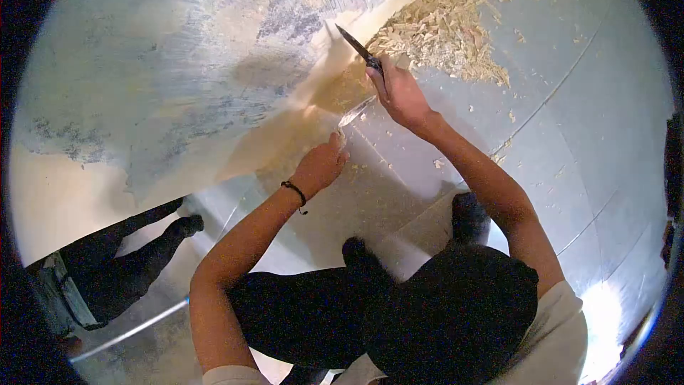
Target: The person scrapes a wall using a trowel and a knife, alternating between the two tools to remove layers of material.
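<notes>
My right hand (405,98) is closed around the dark handle of a knife (360,48), whose blade points up and left over the edge of a large pale surface (214,50) with blue-grey patches. Lower and to the left, my left hand (322,164), a dark bracelet at its wrist, has its fingers closed by the near end of a thin, shiny pale strip (356,111). That strip reaches up toward my right hand. Whether my left fingers grip it is hard to make out.
Wood shavings (456,36) lie heaped on the grey floor (570,121) at the upper right, with small bits scattered nearer. At the left, another person in dark trousers (135,264) is partly under the surface's edge. A bright light (602,328) glares at the lower right.
</notes>
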{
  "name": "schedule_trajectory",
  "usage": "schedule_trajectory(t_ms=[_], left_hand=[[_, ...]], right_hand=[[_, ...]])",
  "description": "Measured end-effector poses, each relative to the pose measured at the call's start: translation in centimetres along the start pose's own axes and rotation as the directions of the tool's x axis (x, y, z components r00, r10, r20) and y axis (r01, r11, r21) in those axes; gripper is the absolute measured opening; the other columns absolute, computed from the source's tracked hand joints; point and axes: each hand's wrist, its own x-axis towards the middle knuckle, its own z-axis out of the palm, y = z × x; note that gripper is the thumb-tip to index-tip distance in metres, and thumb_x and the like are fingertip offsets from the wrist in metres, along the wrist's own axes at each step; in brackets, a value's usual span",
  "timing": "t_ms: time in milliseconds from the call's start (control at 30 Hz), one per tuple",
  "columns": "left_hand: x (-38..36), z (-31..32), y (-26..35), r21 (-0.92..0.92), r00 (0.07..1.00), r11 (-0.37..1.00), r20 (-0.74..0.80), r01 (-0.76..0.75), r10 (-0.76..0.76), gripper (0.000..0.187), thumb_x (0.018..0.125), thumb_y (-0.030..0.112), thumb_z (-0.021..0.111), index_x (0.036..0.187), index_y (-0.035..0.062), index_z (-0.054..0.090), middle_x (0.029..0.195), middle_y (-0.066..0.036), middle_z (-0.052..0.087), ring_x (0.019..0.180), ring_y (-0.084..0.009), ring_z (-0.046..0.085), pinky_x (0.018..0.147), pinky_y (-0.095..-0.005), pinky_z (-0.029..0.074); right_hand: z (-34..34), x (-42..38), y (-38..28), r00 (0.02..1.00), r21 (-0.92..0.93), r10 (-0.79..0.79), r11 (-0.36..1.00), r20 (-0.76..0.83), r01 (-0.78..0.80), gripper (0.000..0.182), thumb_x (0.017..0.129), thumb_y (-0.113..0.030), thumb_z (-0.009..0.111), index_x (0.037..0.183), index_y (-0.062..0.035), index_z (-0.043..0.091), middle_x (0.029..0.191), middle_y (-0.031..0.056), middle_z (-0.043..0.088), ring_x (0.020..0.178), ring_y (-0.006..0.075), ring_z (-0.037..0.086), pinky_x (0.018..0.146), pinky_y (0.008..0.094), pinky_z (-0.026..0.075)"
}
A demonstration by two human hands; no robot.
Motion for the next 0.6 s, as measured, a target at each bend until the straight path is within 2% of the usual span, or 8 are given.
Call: schedule_trajectory(t_ms=[100,167,200,300,400,500,533,600], left_hand=[[1.0,2.9,-2.8,0.048,0.974,0.985,-0.152,-0.165,0.170,0.051,0.095,0.029,0.052,0.128,-0.0073,0.035,0.089,-0.032,0.063,0.084,-0.0455,0.063,0.076,-0.0544,0.049],[0.4,1.4,-1.5,0.046,0.989,0.993,-0.097,-0.108,0.112,0.050,0.095,0.029,0.052,0.126,-0.0070,0.036,0.089,-0.031,0.063,0.084,-0.0454,0.063,0.075,-0.0541,0.049],[0.2,0.9,-0.8,0.043,0.994,0.996,-0.067,-0.081,0.084,0.050,0.095,0.029,0.052,0.125,-0.0068,0.036,0.089,-0.031,0.063,0.084,-0.0454,0.063,0.075,-0.0540,0.049],[0.5,1.2,-1.4,0.086,0.992,0.991,-0.061,-0.105,0.111,0.049,0.095,0.030,0.052,0.123,-0.0065,0.036,0.088,-0.030,0.063,0.083,-0.0453,0.063,0.074,-0.0533,0.050],[1.1,2.4,-2.6,0.151,0.974,0.974,-0.129,-0.167,0.187,0.050,0.095,0.032,0.052,0.123,-0.0063,0.036,0.087,-0.030,0.063,0.083,-0.0450,0.063,0.074,-0.0527,0.050],[1.3,2.8,-3.3,0.123,0.969,0.974,-0.138,-0.190,0.206,0.052,0.095,0.032,0.052,0.124,-0.0072,0.036,0.088,-0.030,0.063,0.083,-0.0445,0.063,0.075,-0.0526,0.051],[1.2,3.0,-3.3,0.139,0.960,0.969,-0.165,-0.204,0.226,0.053,0.095,0.032,0.052,0.125,-0.0076,0.036,0.088,-0.030,0.063,0.084,-0.0446,0.063,0.075,-0.0526,0.051],[1.1,3.0,-3.5,0.182,0.939,0.957,-0.221,-0.227,0.265,0.054,0.095,0.032,0.052,0.127,-0.0084,0.036,0.089,-0.030,0.063,0.085,-0.0447,0.063,0.077,-0.0525,0.051]], right_hand=[[-1.2,1.4,-1.4,0.991,-0.112,-0.129,0.985,0.024,0.131,0.025,0.099,-0.024,0.050,0.106,-0.0007,0.044,0.077,0.0261,0.060,0.068,0.0463,0.060,0.058,0.0537,0.046],[-2.0,3.2,-1.7,0.964,-0.258,-0.248,0.929,0.095,0.265,0.024,0.099,-0.024,0.049,0.106,-0.0015,0.044,0.083,0.0257,0.061,0.068,0.0452,0.060,0.058,0.0532,0.047],[-1.5,5.0,0.4,0.937,-0.177,-0.345,0.921,0.046,0.348,0.022,0.100,-0.024,0.047,0.104,-0.0029,0.043,0.089,0.0256,0.062,0.068,0.0440,0.061,0.056,0.0522,0.049],[-3.1,8.7,-0.3,0.980,-0.157,-0.110,0.984,-0.167,0.083,0.022,0.101,-0.025,0.045,0.103,-0.0034,0.042,0.087,0.0263,0.062,0.071,0.0439,0.062,0.057,0.0518,0.050],[-1.6,8.7,0.6,0.923,-0.242,-0.380,0.902,-0.055,0.357,0.025,0.100,-0.027,0.047,0.104,-0.0026,0.042,0.084,0.0262,0.063,0.074,0.0453,0.062,0.059,0.0531,0.050],[-2.1,9.1,0.0,0.921,-0.181,-0.367,0.922,-0.127,0.342,0.027,0.100,-0.029,0.048,0.106,-0.0024,0.042,0.087,0.0278,0.063,0.077,0.0470,0.062,0.061,0.0533,0.050],[-1.8,8.8,-0.8,0.979,-0.103,-0.128,0.988,-0.157,0.113,0.028,0.100,-0.029,0.048,0.106,-0.0018,0.043,0.092,0.0277,0.063,0.079,0.0464,0.062,0.063,0.0526,0.051],[-1.3,8.0,-1.1,0.935,-0.145,-0.336,0.936,-0.109,0.320,0.030,0.101,-0.031,0.046,0.105,-0.0008,0.044,0.087,0.0278,0.063,0.077,0.0465,0.062,0.062,0.0527,0.051]])
